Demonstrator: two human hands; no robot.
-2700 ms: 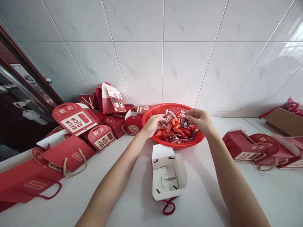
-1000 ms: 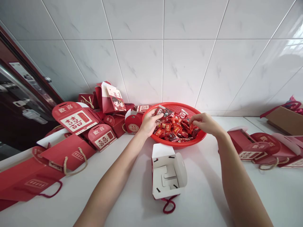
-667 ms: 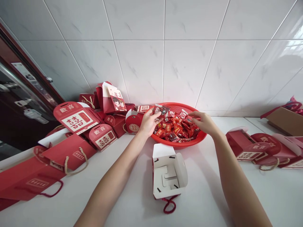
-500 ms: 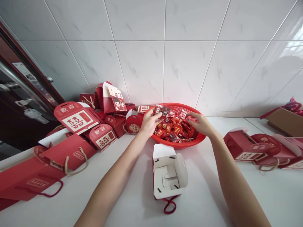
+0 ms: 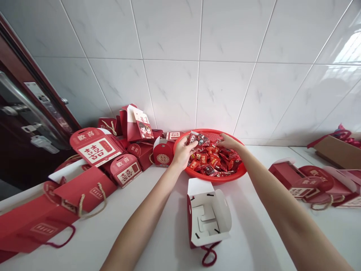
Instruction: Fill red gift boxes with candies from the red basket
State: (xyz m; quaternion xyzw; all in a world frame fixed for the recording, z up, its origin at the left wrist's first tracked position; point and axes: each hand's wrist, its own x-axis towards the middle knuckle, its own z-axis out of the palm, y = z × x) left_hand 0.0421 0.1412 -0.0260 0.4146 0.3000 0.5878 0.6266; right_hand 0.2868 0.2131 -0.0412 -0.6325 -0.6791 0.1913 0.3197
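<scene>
A red plastic basket (image 5: 217,181) stands against the tiled wall, with many red-wrapped candies (image 5: 214,162) inside. My left hand (image 5: 184,152) is over its left side, closed on dark red candy packets (image 5: 199,138). At the basket's back right, my right hand (image 5: 228,142) reaches down among the candies with its fingers bent together; what they hold, if anything, is too small to make out. In front of the basket sits an open box (image 5: 207,218), white inside and red outside, with a dark red cord loop (image 5: 209,259) at its near side. No candy shows in it.
Red gift boxes (image 5: 97,148) and bags (image 5: 84,188) crowd the left of the white table (image 5: 146,210). More red boxes (image 5: 310,180) stand at the right, with a brown carton (image 5: 335,150) behind. A door (image 5: 25,143) is at the far left.
My right hand has moved left and further back in the basket. My left hand still holds its packets. The whole view has shifted slightly, so things appear lower.
</scene>
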